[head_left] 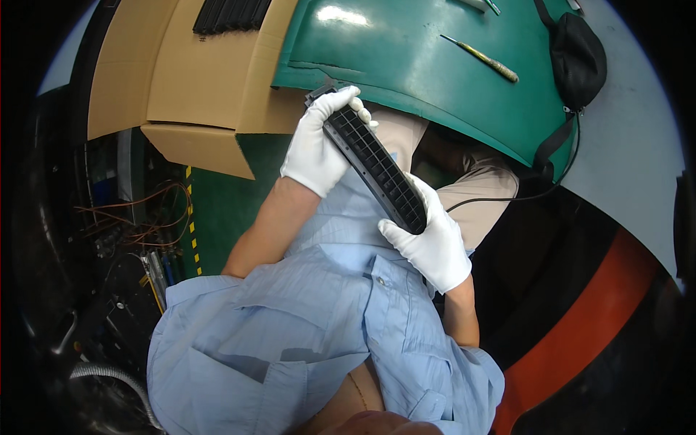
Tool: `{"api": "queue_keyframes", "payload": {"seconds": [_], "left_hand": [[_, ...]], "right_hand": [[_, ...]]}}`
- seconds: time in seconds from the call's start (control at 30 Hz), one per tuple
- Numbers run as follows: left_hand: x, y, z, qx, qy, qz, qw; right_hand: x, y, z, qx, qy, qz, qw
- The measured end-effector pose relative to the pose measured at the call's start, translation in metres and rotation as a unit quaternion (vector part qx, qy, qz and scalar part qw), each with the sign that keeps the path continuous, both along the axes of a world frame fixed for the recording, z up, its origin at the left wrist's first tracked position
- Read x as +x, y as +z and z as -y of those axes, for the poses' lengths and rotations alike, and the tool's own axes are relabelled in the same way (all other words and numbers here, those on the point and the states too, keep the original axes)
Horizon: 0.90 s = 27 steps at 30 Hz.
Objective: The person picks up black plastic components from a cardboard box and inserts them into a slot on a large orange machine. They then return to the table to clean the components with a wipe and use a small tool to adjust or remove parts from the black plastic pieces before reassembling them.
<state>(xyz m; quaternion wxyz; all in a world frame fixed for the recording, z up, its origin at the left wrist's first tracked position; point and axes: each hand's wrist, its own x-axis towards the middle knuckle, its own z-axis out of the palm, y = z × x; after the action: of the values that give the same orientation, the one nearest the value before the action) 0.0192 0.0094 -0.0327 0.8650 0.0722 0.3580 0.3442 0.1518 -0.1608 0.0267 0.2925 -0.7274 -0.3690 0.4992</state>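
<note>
A long black plastic part with a ribbed grid of small cells along one face is held over my lap, slanting from upper left to lower right. My left hand, in a white glove, wraps round its upper end with the fingers curled over the edge. At the lower end my right hand, gloved too, grips it with the thumb on the near side and the fingers along the far side. The side turned away from the ribs is hidden.
A green-topped table lies ahead, bearing a screwdriver-like tool and a black pouch with a cable. At the left, an open cardboard box holds several black parts. Copper-coloured wires hang beside machinery.
</note>
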Motion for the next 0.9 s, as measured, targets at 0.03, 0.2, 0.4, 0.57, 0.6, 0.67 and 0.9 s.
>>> {"api": "queue_keyframes", "payload": {"seconds": [0.03, 0.2, 0.4, 0.57, 0.6, 0.67, 0.9], "left_hand": [[0.000, -0.002, -0.001, -0.007, 0.002, -0.009, 1.000], [0.000, -0.006, -0.002, -0.008, -0.006, -0.026, 1.000], [-0.001, -0.009, -0.003, -0.017, -0.014, -0.033, 0.999], [-0.003, -0.005, -0.004, -0.022, -0.022, -0.041, 0.999], [-0.003, -0.006, -0.004, -0.026, -0.021, -0.040, 0.999], [-0.004, -0.009, -0.003, -0.035, -0.018, -0.037, 0.999], [-0.007, -0.006, -0.001, -0.028, -0.005, 0.019, 0.999]], "right_hand": [[0.000, -0.002, 0.000, -0.008, -0.003, -0.023, 1.000], [-0.001, -0.012, 0.003, 0.019, 0.003, -0.021, 1.000], [-0.010, -0.012, -0.002, 0.061, 0.076, 0.192, 0.977], [-0.014, -0.024, 0.001, 0.081, 0.070, 0.174, 0.979], [-0.014, -0.024, 0.001, 0.082, 0.064, 0.171, 0.980], [-0.014, -0.024, 0.001, 0.085, 0.063, 0.171, 0.980], [-0.013, -0.022, 0.002, 0.098, 0.095, 0.242, 0.961]]}}
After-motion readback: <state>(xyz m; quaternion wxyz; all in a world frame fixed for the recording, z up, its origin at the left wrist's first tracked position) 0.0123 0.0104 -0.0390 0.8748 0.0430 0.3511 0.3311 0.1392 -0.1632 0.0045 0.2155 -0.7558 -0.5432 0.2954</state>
